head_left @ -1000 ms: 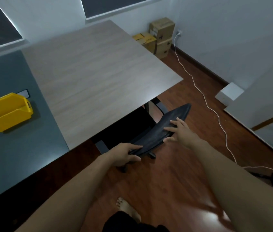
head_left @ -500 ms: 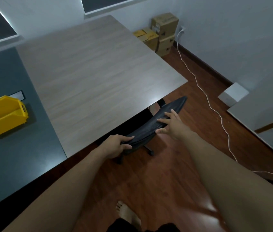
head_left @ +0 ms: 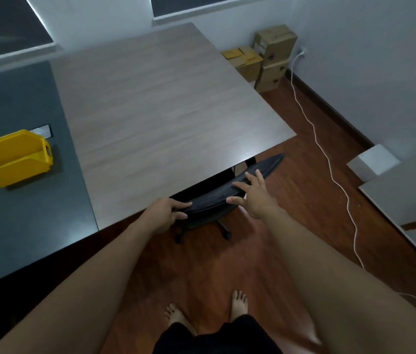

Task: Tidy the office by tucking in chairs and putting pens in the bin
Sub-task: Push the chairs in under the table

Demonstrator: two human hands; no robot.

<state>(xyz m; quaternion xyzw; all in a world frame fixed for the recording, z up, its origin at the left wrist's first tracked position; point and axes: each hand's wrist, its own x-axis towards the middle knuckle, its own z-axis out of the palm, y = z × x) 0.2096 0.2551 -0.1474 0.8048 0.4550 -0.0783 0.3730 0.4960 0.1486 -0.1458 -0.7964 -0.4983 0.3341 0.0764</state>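
Under the near edge of the desk (head_left: 166, 118), the chair (head_left: 230, 192) sits with its seat tucked beneath the top and only its black backrest and two casters showing on the wood floor. At the backrest's left end the left hand (head_left: 162, 213) is clamped on the top rim, fingers over it and thumb below. Further right along the same rim, the right hand (head_left: 254, 198) lies flat with fingers spread, pressing and not gripping. Well left of the left hand, a yellow bin (head_left: 13, 158) stands on the grey table (head_left: 23, 226) beside the desk. Right of the right hand, a white cable (head_left: 329, 162) runs across the floor; boxes (head_left: 268, 57) are stacked in the far corner.
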